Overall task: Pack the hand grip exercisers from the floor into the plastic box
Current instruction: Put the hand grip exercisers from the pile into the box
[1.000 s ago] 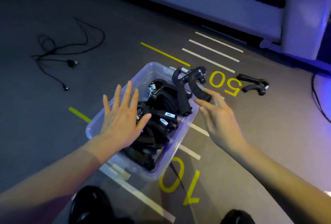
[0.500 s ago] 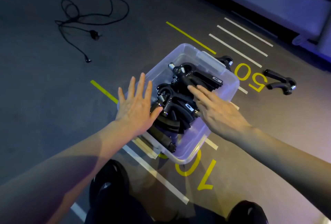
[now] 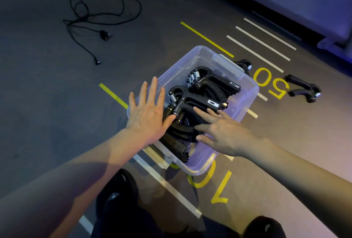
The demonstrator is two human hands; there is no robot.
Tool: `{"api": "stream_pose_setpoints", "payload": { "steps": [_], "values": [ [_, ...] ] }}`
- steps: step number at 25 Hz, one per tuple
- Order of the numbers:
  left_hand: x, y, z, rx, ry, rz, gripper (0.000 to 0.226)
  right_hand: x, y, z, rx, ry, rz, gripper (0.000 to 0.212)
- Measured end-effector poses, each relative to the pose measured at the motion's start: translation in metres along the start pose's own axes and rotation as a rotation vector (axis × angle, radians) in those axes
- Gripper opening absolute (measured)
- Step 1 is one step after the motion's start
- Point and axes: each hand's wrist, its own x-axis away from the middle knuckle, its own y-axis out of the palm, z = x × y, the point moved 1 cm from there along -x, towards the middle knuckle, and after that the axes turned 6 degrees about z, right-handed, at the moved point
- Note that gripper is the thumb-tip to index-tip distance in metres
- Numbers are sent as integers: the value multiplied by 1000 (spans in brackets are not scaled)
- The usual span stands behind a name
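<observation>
A clear plastic box (image 3: 249, 89) stands on the floor, holding several black hand grip exercisers (image 3: 202, 102) with steel springs. My left hand (image 3: 148, 114) lies flat with straight fingers over the box's left rim, its thumb touching an exerciser. My right hand (image 3: 222, 131) rests with straight fingers on the pile from the right side. One black exerciser (image 3: 304, 90) lies on the floor to the right of the box. Another exerciser (image 3: 244, 65) peeks out behind the box's far corner.
A tangled black cable (image 3: 91, 22) lies on the floor at the far left. Yellow numbers and white and yellow lines mark the floor around the box. A pale wheeled unit (image 3: 331, 41) stands at the far right. My dark shoes (image 3: 116, 197) are below the box.
The exerciser that stood over the box's far rim now lies inside on the pile. My right hand has come over the box and rests on the pile. The view has tilted down.
</observation>
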Motion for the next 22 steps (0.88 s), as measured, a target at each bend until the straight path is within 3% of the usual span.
{"api": "stream_pose_setpoints", "payload": {
  "steps": [2,6,10,15,18,20,22],
  "values": [
    [0,1,-1,-2,-2,2,78,-4,2,-2,22,10,17,46],
    [0,2,0,-18,-1,9,79,-10,-5,7,-100,37,307,43],
    [-1,2,1,-24,-9,8,79,-23,-4,14,36,137,142,64],
    [2,1,0,74,-34,64,79,-29,0,6,104,264,126,62],
    [-6,-1,8,85,-40,94,84,-26,2,9,53,251,114,62],
    [-16,-6,20,103,-13,137,86,-22,-1,19,-119,198,219,58],
    [-27,-11,34,98,29,165,85,-16,-6,34,-308,178,463,55]
  ]
}}
